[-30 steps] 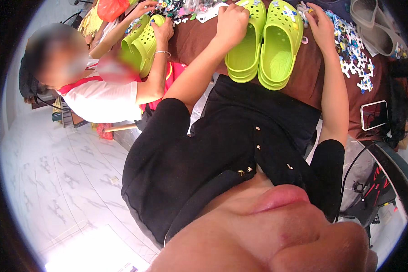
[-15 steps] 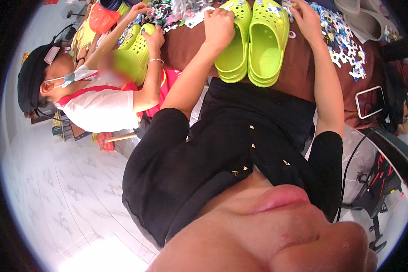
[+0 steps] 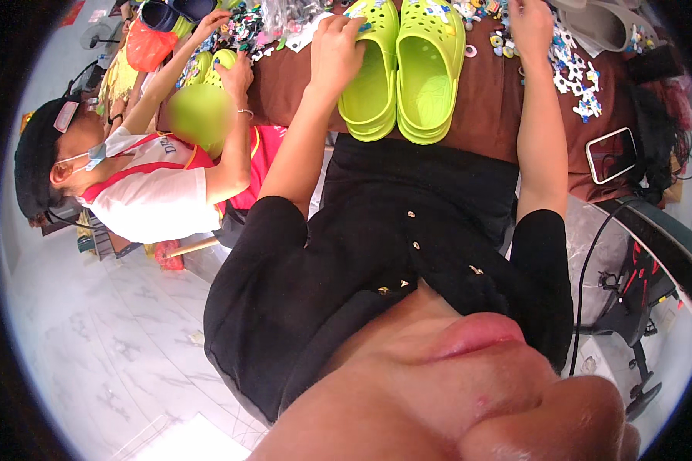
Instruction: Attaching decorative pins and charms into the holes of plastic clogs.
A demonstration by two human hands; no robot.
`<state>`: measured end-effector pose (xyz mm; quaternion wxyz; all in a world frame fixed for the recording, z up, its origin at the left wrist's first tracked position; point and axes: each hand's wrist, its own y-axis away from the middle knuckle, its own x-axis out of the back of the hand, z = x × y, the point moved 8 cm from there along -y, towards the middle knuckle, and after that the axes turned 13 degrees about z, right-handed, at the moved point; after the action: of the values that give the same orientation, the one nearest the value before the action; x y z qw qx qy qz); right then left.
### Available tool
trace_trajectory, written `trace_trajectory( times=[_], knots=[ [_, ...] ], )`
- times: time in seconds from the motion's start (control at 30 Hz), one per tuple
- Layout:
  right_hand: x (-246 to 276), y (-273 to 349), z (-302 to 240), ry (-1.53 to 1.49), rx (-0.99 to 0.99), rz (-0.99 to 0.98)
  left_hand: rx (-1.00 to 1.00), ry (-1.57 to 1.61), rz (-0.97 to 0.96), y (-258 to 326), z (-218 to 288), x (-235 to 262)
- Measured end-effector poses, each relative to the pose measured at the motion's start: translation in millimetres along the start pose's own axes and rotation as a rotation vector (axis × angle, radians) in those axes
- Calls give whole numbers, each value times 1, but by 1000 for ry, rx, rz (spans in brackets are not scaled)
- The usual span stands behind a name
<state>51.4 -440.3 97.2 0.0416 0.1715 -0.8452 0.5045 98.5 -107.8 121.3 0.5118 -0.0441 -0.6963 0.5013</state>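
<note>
Two lime-green clogs (image 3: 425,84) stand side by side at the table's near edge, heels toward me, with small charms on their toe parts. My left hand (image 3: 338,52) is closed at the outer side of the left clog (image 3: 367,92), its curled fingers on the upper. A small blue piece shows by those fingertips. Over loose charms to the right, my right hand (image 3: 529,32) has its fingers drawn together at the picture's top edge. Whatever is in them is too small to make out. White and blue charms (image 3: 577,77) lie beside that hand.
A brown cloth (image 3: 284,92) covers the table. At left a co-worker (image 3: 154,184) handles other green clogs (image 3: 207,69). Grey clogs (image 3: 596,27) lie at far right, and a white-edged phone (image 3: 612,156) near the right edge. Dark charms (image 3: 242,27) and a red bag (image 3: 150,46) sit far left.
My right hand has moved up and its fingers have come together over the charms. My left hand stays at the left clog. The whole view has shifted slightly.
</note>
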Motion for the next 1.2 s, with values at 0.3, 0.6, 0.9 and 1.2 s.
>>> trace_trajectory(
  times=[0.3, 0.6, 0.9, 1.2],
  knots=[
    [4, -7, 43, 267, 26, -21, 178, 223, 107, 16, -20, 25],
    [-63, 35, -18, 321, 256, -456, 339, 360, 293, 68, -45, 40],
    [-42, 44, -22, 299, 258, -436, 409, 402, 317, 63, -42, 48],
    [-39, 23, -19, 88, 126, -371, 359, 411, 358, 24, -40, 49]
  ],
)
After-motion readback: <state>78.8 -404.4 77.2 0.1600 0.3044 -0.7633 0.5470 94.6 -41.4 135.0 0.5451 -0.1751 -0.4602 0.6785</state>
